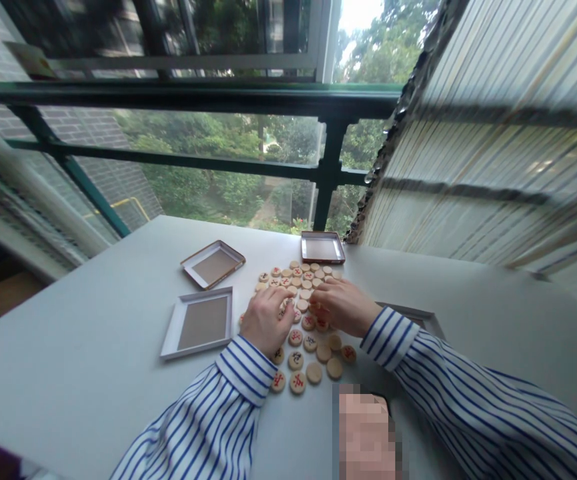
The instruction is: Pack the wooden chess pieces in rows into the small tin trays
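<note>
Round wooden Chinese chess pieces (pixel 295 361) lie in a loose spread on the white table, some with red or dark characters up and others showing plain faces. My left hand (pixel 268 320) is over the left side of the spread, its fingers curled and its thumb and forefinger around a piece with dark marks. Across from it, my right hand (pixel 341 305) rests among the pieces on the right with bent fingers. Its fingertips are partly hidden, so what they grip does not show clearly. Both wrists are in blue-and-white striped sleeves.
Shallow box parts stand around the pieces: a tray (pixel 169 341) at left, a brown-rimmed one (pixel 191 263) behind it, another (pixel 341 257) at the back, and one (pixel 435 325) partly under my right forearm. A pixelated dark-edged object (pixel 387 403) lies in front. Beyond are a green railing (pixel 193 97) and string curtain (pixel 468 153).
</note>
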Action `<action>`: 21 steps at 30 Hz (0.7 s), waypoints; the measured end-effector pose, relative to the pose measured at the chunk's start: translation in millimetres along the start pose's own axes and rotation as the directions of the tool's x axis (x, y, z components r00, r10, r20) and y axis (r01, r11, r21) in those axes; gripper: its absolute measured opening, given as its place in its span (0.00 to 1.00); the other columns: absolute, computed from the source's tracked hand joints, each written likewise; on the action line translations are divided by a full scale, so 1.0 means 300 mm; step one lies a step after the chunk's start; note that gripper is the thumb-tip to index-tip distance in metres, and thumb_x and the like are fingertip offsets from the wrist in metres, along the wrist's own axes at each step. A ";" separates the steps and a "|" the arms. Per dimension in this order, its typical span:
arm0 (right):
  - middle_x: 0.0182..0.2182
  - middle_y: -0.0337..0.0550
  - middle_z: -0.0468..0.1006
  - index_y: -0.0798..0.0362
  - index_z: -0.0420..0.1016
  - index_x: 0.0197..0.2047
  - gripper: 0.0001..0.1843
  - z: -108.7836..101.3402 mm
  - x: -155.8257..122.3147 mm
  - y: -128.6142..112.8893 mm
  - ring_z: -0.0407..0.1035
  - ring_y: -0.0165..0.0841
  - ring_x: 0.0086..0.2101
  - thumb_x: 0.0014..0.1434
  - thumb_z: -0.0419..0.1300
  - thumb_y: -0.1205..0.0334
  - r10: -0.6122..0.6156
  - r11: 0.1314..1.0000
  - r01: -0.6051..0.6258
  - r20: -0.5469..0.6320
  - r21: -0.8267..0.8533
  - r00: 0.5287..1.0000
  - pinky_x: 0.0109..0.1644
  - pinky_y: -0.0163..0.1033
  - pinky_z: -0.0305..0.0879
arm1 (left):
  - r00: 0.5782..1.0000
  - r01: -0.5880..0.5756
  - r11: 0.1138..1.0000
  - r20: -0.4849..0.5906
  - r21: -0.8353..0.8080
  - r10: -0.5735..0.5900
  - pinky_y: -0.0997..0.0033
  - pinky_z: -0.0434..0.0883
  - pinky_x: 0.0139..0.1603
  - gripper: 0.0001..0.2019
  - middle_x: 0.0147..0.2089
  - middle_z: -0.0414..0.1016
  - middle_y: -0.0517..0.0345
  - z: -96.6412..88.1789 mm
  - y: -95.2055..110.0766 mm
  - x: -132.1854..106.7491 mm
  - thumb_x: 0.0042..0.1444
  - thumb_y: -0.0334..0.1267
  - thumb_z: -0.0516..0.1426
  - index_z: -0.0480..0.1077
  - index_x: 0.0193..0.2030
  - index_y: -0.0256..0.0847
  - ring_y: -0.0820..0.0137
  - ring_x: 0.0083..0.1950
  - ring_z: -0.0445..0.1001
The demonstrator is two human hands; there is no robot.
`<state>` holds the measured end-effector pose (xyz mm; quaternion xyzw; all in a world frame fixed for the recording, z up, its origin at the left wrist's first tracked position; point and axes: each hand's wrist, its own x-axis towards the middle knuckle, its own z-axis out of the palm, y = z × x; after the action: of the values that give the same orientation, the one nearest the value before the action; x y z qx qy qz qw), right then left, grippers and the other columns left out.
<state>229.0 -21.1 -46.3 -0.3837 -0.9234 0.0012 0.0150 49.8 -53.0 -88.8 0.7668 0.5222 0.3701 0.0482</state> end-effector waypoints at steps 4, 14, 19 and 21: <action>0.33 0.46 0.72 0.54 0.71 0.33 0.06 -0.001 0.006 -0.002 0.61 0.34 0.37 0.53 0.54 0.65 -0.011 0.999 0.011 0.008 -0.033 1.000 0.38 0.36 0.51 | 1.000 0.017 0.999 -0.003 -0.030 -0.018 0.62 0.65 0.45 0.08 0.39 0.72 0.54 -0.001 0.001 0.002 0.52 0.31 0.51 0.68 0.38 0.38 0.65 0.43 0.68; 0.32 0.47 0.72 0.55 0.73 0.32 0.11 0.024 0.009 0.009 0.62 0.34 0.36 0.58 0.51 0.60 -0.018 0.998 0.019 0.006 -0.058 1.000 0.37 0.36 0.52 | 1.000 0.024 0.999 0.010 -0.045 -0.023 0.63 0.65 0.46 0.08 0.39 0.72 0.53 0.009 0.004 0.004 0.52 0.30 0.51 0.68 0.38 0.38 0.66 0.43 0.68; 0.29 0.47 0.74 0.55 0.74 0.31 0.15 0.032 0.006 0.021 0.64 0.32 0.33 0.59 0.49 0.60 -0.017 1.000 0.017 -0.027 -0.008 0.999 0.37 0.36 0.52 | 1.000 0.000 0.999 0.025 -0.049 0.001 0.63 0.65 0.46 0.09 0.39 0.72 0.53 0.016 0.001 0.005 0.53 0.31 0.51 0.68 0.40 0.38 0.66 0.43 0.68; 0.28 0.46 0.75 0.55 0.74 0.31 0.14 0.032 0.004 0.027 0.65 0.31 0.31 0.59 0.49 0.60 0.008 0.998 -0.005 -0.034 0.069 0.999 0.35 0.34 0.52 | 0.999 -0.017 0.998 0.030 -0.057 0.019 0.63 0.65 0.46 0.09 0.39 0.72 0.53 0.018 0.003 0.007 0.52 0.31 0.52 0.68 0.40 0.38 0.65 0.43 0.68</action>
<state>233.7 -14.4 -56.1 -0.3859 -0.9211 0.0263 0.0440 54.2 -50.0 -91.4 0.7754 0.5039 0.3733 0.0746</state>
